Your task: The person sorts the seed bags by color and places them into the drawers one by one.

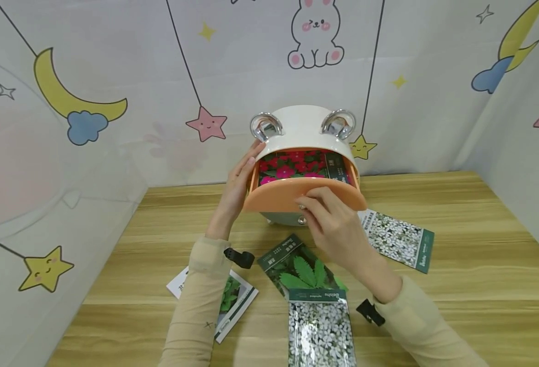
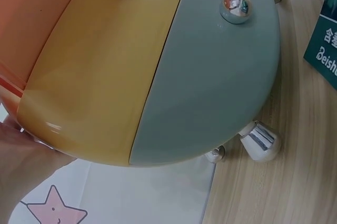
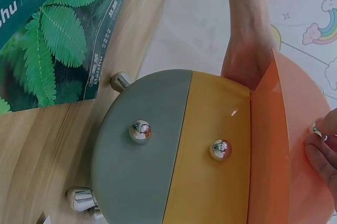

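Right hand (image 1: 338, 227) pinches chrome knob (image 1: 302, 206), likely slick | left hand (image 1: 238, 188), fingers extended, touches eared mini cabinet (image 1: 302, 125) | orange drawer (image 1: 269, 196): probably light, stiff; hold by knob

We can read "Beishu" on the front white-flower packet (image 1: 322, 326), and this same brand on the right white-flower packet (image 1: 395, 237). On the leaf packet (image 1: 303, 270), the right wrist view gives us "flowers seeds" and, cut by the edge, "shu". The Chinese characters on the red-flower packet (image 1: 292, 167) are too small for us to read.
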Available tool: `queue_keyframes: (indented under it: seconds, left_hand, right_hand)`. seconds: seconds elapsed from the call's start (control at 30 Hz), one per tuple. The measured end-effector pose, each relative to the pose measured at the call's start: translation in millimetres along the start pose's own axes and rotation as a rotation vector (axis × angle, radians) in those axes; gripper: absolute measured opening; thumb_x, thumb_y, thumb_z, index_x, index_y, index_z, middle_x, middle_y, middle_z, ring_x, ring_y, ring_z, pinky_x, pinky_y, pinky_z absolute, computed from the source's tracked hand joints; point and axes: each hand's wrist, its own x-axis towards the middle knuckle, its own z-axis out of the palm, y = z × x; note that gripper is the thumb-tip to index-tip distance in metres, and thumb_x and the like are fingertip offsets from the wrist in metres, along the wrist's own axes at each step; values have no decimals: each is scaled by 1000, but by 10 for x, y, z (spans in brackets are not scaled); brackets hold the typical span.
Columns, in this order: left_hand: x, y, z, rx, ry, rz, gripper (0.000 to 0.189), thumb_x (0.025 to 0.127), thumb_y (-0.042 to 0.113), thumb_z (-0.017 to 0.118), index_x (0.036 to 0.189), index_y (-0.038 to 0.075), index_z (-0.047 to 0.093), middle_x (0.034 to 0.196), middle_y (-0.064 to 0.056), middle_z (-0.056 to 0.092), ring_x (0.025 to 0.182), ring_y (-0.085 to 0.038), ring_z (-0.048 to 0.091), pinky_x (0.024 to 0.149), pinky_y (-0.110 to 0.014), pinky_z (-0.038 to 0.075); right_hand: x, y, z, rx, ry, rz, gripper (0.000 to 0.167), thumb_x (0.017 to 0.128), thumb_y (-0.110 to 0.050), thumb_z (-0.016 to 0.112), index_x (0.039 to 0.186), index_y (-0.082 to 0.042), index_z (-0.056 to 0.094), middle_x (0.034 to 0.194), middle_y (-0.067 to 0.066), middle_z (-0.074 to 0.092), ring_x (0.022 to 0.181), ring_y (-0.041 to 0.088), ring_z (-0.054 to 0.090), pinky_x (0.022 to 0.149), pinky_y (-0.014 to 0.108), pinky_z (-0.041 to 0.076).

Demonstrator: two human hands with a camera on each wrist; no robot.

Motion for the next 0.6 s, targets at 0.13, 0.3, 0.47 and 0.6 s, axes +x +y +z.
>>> queue_keyframes:
  seconds: [0.13, 0.3, 0.47, 0.6]
  left_hand:
    - [-4, -9, 1, -1, 2, 6, 44, 105, 25, 31, 147, 14, 40, 161, 5, 22, 151, -14, 12, 124, -44, 12]
    - [-8, -12, -1, 23, 2, 15, 44, 105, 25, 32, 147, 15, 40, 161, 6, 23, 151, -13, 13, 124, -43, 12]
    - [-9, -17, 0, 17, -2, 11, 44, 106, 27, 28, 147, 16, 40, 161, 7, 23, 151, -13, 13, 124, -44, 13]
    - [1, -58, -4, 2, -10, 15, 46, 106, 29, 21, 148, 18, 38, 161, 9, 22, 150, -13, 15, 122, -49, 17]
  right_hand:
    - [7, 34, 13, 10, 7, 2, 22, 79, 2, 74, 100, 0, 69, 96, 13, 60, 83, 22, 60, 64, 27, 55]
    - [10, 68, 29, 16, 17, 0, 22, 80, 2, 73, 101, -1, 69, 97, 13, 60, 82, 21, 60, 61, 26, 53]
    - [20, 88, 46, 15, 29, -5, 22, 79, 2, 73, 101, -1, 69, 96, 13, 59, 80, 21, 60, 60, 26, 52]
    - [30, 108, 57, 14, 24, 5, 20, 82, 3, 70, 102, -1, 69, 96, 12, 59, 80, 20, 60, 59, 26, 52]
